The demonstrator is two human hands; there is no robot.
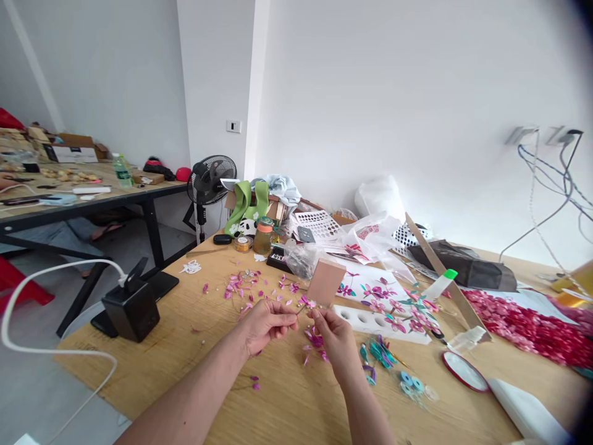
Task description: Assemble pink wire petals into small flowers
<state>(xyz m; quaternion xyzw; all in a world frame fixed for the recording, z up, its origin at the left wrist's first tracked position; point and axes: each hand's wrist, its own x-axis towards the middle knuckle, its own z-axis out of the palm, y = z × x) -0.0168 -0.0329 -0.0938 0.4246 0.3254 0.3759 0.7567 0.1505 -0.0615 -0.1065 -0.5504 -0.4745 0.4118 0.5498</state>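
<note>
Over the middle of the wooden table, both hands are raised close together with fingertips pinched. My left hand point(269, 324) is closed on the thin stem of a small pink flower point(306, 301). My right hand point(334, 337) pinches at the flower's other side; its fingertips partly hide what they hold. Beneath and behind the hands lie loose pink petals point(241, 283) and a magenta petal cluster point(315, 341). A brown block point(326, 282) stands upright just past my right fingers. Beside it, a white foam holder point(361, 317) with round holes lies under finished pink flower sprays point(393, 306).
Spools of teal thread point(412, 383), a red-rimmed round dish point(464, 371) and a green-capped bottle point(440, 285) are at right. A black power block point(131, 311) with a white cable stands at the left edge. Jars, bags and papers crowd the back. A fan point(212, 179) stands behind.
</note>
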